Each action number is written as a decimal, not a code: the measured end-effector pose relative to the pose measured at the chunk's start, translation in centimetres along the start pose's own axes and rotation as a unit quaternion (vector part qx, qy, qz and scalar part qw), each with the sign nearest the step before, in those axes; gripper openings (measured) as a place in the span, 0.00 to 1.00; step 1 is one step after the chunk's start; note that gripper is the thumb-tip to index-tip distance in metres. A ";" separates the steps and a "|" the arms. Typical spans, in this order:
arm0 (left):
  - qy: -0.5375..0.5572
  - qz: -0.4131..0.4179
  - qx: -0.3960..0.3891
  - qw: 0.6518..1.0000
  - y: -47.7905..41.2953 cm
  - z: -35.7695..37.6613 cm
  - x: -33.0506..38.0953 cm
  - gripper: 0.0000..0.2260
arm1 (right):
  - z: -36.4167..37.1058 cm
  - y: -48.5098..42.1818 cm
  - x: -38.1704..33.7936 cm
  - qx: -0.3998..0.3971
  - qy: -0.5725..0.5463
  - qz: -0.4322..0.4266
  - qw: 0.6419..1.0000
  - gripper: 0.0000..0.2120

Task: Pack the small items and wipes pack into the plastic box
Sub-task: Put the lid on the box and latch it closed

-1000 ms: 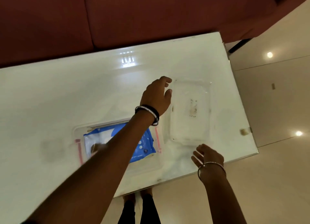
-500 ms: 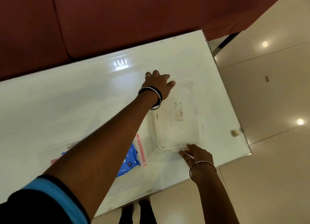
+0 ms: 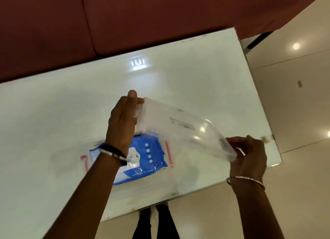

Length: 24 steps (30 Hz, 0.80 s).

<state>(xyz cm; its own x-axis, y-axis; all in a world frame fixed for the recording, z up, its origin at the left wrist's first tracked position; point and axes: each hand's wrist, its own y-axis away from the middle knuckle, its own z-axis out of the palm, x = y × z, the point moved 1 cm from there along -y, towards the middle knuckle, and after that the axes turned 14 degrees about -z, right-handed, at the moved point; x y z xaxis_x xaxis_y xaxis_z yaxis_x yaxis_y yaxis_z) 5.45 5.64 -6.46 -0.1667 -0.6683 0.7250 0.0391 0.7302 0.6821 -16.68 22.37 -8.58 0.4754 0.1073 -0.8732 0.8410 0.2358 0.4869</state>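
The left hand reaches forward over the glossy white table, fingers pointing away from the camera and closed on one end of a clear, rectangular plastic lid, which is lifted off the table and tilted. The right hand comes in from the lower right, palm turned inward, and pinches the lid's other end between thumb and fingers, so the lid spans the gap between both hands. Below and left of it, the clear plastic box with red side latches sits on the table near the front edge; its transparent walls are hard to trace against the white top. The blue and white wipes pack lies flat inside it, partly covered by the left wrist with its dark and beaded bracelets. No small items can be made out in the box. A thin metal bangle circles the right wrist.
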 end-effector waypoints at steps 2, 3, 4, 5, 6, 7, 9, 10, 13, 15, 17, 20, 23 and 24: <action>0.040 0.018 0.035 0.998 1.9 -1.8 -0.7 0.13 | 1.0 0.6 -0.8 -0.020 0.007 -0.016 1.000 0.15; 0.054 0.028 0.056 0.997 2.7 -2.9 -1.0 0.11 | 1.5 1.1 -1.1 -0.032 0.012 -0.028 0.999 0.13; 0.061 0.039 0.077 0.994 3.3 -4.0 -1.3 0.10 | 2.1 1.7 -1.2 -0.048 0.020 -0.039 0.998 0.10; 0.065 0.046 0.093 0.993 3.8 -5.1 -1.7 0.10 | 2.6 2.5 -1.2 -0.065 0.027 -0.046 0.996 0.08; 0.074 0.052 0.099 0.991 4.2 -6.2 -2.2 0.11 | 3.0 3.3 -1.1 -0.084 0.035 -0.053 0.994 0.06; 0.086 0.055 0.098 0.990 4.5 -7.1 -2.8 0.13 | 3.4 4.1 -0.9 -0.105 0.049 -0.063 0.991 0.03; 0.093 0.063 0.103 0.988 5.2 -8.8 -3.9 0.15 | 4.2 5.6 -0.3 -0.136 0.089 -0.098 0.982 0.05; 0.092 0.065 0.105 0.988 5.6 -9.9 -4.5 0.16 | 4.5 6.5 0.3 -0.148 0.094 -0.113 0.978 0.07; 0.101 0.065 0.098 0.988 6.4 -12.1 -6.0 0.18 | 5.1 8.4 1.6 -0.172 0.106 -0.150 0.968 0.13; 0.077 0.080 0.105 0.988 7.0 -13.4 -6.8 0.18 | 5.1 9.5 2.9 -0.186 0.135 -0.154 0.961 0.15; 0.033 0.107 0.120 0.986 7.6 -14.4 -7.6 0.17 | 5.0 10.5 4.1 -0.201 0.166 -0.167 0.951 0.15; -0.047 0.141 0.160 0.976 8.0 -14.9 -9.0 0.15 | 4.8 11.8 5.3 -0.208 0.193 -0.197 0.939 0.17; -0.080 0.150 0.184 0.968 7.7 -14.6 -10.0 0.16 | 4.8 12.3 6.2 -0.209 0.215 -0.220 0.928 0.18; -0.090 0.151 0.189 0.966 7.5 -14.5 -10.2 0.17 | 5.0 12.4 6.5 -0.210 0.226 -0.229 0.923 0.18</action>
<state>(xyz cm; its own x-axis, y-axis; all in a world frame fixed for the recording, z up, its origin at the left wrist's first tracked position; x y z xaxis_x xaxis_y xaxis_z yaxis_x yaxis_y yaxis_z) 21.76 15.91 -7.32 -0.3734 -0.4054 0.8344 -0.2440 0.9107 0.3333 -1.91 21.18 -8.13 -0.1419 0.2737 -0.9513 0.7081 0.6996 0.0957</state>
